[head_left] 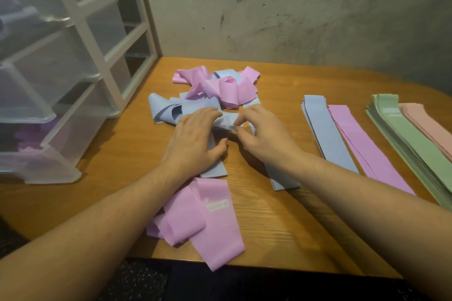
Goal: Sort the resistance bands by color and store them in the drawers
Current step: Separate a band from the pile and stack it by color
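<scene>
A tangled heap of pink and blue resistance bands (215, 88) lies in the middle of the wooden table (281, 222). My left hand (195, 142) lies flat on a blue band (215, 168), its fingertips at the band's folded end. My right hand (261, 134) pinches that same blue band's end between thumb and fingers. A loose pink band (208, 220) lies under my left forearm at the front edge. To the right sit sorted flat stacks: blue (327, 134), pink (364, 149), green (415, 151) and peach (430, 127).
A clear plastic drawer unit (49, 95) in a white frame stands at the left, its drawers pulled partly out; the lowest one (36, 161) holds purple bands. A concrete wall runs behind the table. The table's front edge is close to me.
</scene>
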The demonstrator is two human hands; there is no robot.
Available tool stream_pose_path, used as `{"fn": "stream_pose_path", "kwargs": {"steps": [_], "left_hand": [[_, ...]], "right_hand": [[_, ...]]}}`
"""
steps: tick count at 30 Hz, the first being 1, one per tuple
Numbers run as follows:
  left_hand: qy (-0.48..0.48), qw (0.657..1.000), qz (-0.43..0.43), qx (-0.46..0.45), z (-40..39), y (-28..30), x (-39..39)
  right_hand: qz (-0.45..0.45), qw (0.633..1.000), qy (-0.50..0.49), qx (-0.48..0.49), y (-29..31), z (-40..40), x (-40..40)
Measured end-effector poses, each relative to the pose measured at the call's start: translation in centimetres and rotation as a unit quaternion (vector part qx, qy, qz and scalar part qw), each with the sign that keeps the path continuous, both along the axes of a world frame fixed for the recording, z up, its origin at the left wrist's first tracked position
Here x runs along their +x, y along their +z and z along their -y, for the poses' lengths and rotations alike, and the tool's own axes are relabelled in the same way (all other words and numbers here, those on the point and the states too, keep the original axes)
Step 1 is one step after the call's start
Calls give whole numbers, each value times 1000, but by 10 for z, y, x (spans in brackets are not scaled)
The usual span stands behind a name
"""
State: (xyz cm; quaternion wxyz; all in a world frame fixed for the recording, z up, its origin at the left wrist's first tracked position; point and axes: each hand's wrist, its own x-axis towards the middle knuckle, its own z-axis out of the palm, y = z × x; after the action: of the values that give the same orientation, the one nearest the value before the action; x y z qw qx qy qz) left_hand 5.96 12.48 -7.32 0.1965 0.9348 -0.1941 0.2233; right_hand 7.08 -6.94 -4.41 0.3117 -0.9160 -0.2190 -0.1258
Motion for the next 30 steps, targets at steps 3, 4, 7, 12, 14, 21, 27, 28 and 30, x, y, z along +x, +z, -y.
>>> {"fn": "stream_pose_path", "kwargs": {"steps": [3, 4, 7, 12, 14, 21, 27, 28, 30], "left_hand": [[-12, 1000, 0, -3, 1, 3, -3], [-16, 1000, 0, 0, 1, 4, -4], [-34, 999, 10, 8, 1, 4, -7], [-22, 999, 42, 10, 2, 2, -9], [-3, 999, 35, 22, 1, 4, -8], [82, 996, -8, 34, 2, 11, -5], [46, 995, -32, 80, 6, 28, 3], [24, 996, -23, 77, 7, 30, 3], [-18, 998, 7, 67, 13, 35, 1]], "right_hand": [[-5, 998, 6, 64, 12, 10, -17], [-14, 997, 5, 78, 15, 14, -22], [-42, 992, 1, 119, 22, 21, -34], [-14, 977, 8, 214, 30, 33, -47], [5, 971, -8, 237, 34, 37, -48], [12, 930, -50, 365, 64, 44, -54], [-44, 888, -84, 449, 85, 50, -57], [-59, 880, -83, 463, 86, 52, -58], [-104, 864, -70, 487, 90, 56, -61]]}}
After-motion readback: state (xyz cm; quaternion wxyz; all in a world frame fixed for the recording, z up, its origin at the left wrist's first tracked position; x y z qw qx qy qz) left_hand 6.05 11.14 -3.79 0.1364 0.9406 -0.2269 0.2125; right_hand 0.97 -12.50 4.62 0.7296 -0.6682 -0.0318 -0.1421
